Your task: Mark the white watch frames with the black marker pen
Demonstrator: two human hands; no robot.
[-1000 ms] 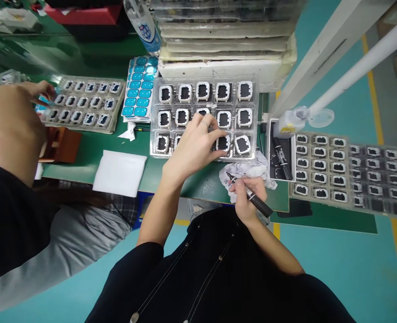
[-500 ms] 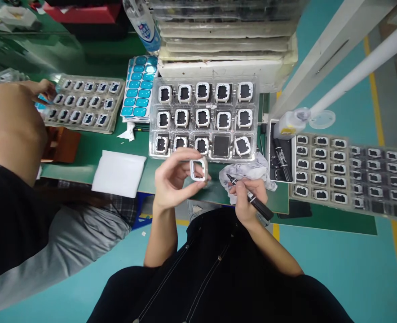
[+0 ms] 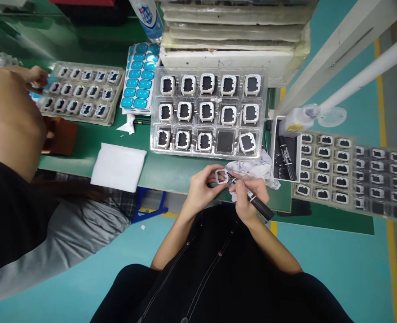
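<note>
My left hand (image 3: 202, 187) pinches a white square frame (image 3: 222, 176) by its edges, over the front edge of the green table. A black marker (image 3: 259, 207) is gripped in my right hand (image 3: 250, 197), its tip at the right side of the frame. Behind my hands lies a clear tray (image 3: 189, 151) with rows of similar white frames; one pocket (image 3: 224, 141) in the front row has no frame, and the frame to its right (image 3: 247, 142) sits tilted. A crumpled, stained cloth (image 3: 252, 169) lies just behind my right hand.
At the left, a person's arm (image 3: 13, 103) reaches to another tray of frames (image 3: 79, 92). Blue sticker sheets (image 3: 139, 78), a white foam sheet (image 3: 118, 167) and a bottle (image 3: 147, 20) are on the table. Right stand a box with a marker (image 3: 287, 157) and more trays (image 3: 350, 175).
My left hand has moved right with the white frame, bringing it to the marker tip. My right hand has barely moved. The view has shifted slightly.
</note>
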